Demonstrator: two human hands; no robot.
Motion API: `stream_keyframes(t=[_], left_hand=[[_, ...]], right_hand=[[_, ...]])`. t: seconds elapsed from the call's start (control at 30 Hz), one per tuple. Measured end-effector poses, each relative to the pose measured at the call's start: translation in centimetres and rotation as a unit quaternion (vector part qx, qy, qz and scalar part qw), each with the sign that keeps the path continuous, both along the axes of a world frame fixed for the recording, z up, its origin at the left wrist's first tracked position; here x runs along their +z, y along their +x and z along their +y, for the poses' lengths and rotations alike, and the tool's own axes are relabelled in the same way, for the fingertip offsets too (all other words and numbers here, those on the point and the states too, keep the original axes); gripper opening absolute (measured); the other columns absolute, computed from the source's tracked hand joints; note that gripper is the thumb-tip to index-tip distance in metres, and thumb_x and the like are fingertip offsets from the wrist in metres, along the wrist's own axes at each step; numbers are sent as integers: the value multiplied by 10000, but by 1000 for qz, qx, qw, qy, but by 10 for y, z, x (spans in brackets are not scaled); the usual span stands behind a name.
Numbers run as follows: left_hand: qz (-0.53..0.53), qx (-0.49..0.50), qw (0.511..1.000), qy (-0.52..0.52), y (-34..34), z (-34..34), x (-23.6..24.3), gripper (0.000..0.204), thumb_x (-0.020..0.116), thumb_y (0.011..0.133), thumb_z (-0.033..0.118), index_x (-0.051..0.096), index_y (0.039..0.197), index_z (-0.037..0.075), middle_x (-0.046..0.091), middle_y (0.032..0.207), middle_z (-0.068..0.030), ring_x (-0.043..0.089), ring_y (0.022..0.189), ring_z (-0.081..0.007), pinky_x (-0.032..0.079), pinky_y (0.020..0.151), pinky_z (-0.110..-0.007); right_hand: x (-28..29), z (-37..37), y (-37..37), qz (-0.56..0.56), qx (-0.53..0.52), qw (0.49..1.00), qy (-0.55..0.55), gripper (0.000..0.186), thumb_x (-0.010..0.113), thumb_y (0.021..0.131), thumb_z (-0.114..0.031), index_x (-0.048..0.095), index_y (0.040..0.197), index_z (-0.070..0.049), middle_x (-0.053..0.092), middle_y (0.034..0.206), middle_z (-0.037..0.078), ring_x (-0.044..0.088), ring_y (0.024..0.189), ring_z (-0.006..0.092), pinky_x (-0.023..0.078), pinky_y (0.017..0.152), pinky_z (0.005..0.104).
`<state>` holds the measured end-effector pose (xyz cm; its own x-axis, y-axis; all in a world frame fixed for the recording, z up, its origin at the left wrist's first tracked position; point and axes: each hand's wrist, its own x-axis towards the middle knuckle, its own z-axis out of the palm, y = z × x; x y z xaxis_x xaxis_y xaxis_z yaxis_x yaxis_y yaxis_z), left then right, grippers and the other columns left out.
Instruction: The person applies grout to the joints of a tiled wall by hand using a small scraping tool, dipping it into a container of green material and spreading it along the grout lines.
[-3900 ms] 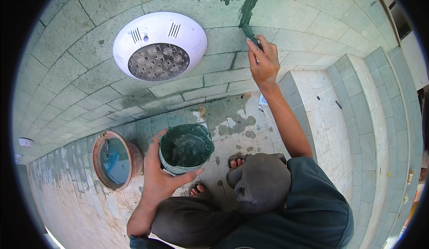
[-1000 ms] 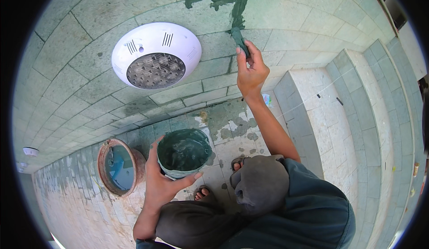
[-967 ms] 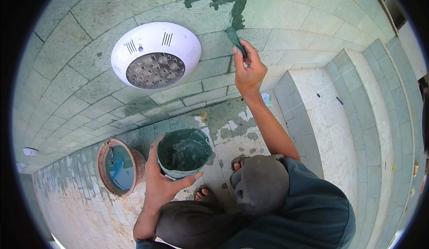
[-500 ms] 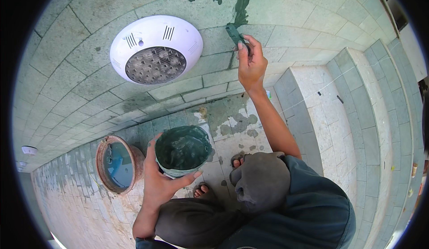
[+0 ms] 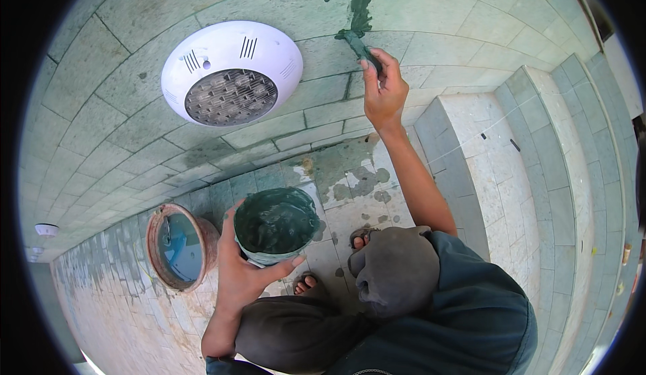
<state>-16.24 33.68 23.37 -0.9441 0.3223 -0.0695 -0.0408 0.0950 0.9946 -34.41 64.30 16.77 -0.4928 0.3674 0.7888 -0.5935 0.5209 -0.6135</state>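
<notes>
My left hand (image 5: 243, 277) is wrapped round a small tub (image 5: 268, 256) filled with dark green grout (image 5: 277, 221). Up at the tiled wall, my right hand (image 5: 386, 91) grips a small grout spreader (image 5: 360, 49) smeared with the same green paste. Its tip touches the wall at a joint between tiles. Above it a thick band of wet green grout (image 5: 364, 2) runs along the joints. Left of that hand a round white light fixture (image 5: 232, 72) with a clear ribbed lens is mounted on the wall.
A reddish bucket (image 5: 205, 240) of water, with something blue inside, stands on the floor left of the tub. Tiled steps (image 5: 494, 153) rise at the right, a thin white line stretched across them. Wet splotches mark the floor tiles (image 5: 363, 183). Another white fixture (image 5: 46, 230) is far left.
My right hand has moved slightly right and down, and the spreader is now tilted more sideways against the joint. The left hand keeps holding the tub in nearly the same place.
</notes>
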Motion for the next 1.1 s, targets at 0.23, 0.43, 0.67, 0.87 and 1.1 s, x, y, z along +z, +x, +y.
stream_keyframes(t=[0.23,0.43,0.67,0.87,1.1], left_hand=[[20,-19,1000,-1,-1,-2,-2,925,911,646,17,371,1396,-31,595,1275,-158,625,1175,-224,514,1003,-360],[-5,-15,999,28,1,-2,0,902,901,655,-1,378,1389,-24,597,1276,-160,626,1175,-225,515,1003,-361],[6,-16,1000,0,0,-1,-1,923,905,652,4,366,1401,-28,588,1285,-163,619,1188,-229,512,1011,-365],[0,-15,1000,-1,1,-3,-1,934,910,648,10,363,1404,-32,587,1288,-164,618,1190,-229,510,1014,-367],[4,-14,1000,-2,1,-3,-1,943,914,645,16,358,1405,-34,596,1283,-166,622,1187,-230,513,1012,-365]], right_hand=[[3,-8,-11,-19,-14,1000,-3,194,625,978,-59,612,1167,-20,690,771,110,641,643,131,509,615,263],[10,16,-8,-52,-70,994,-61,206,620,996,-92,551,1171,-6,681,726,78,602,616,84,453,551,247],[10,13,5,-56,105,990,-71,184,618,1007,-99,558,1161,-16,696,796,62,601,710,57,452,604,220],[20,9,-11,-69,54,996,-15,176,635,998,-116,575,1141,-34,694,780,63,624,690,82,483,618,237],[28,24,-7,-63,-53,997,-10,228,631,998,-127,527,1164,-11,690,744,97,624,641,112,486,588,267]])
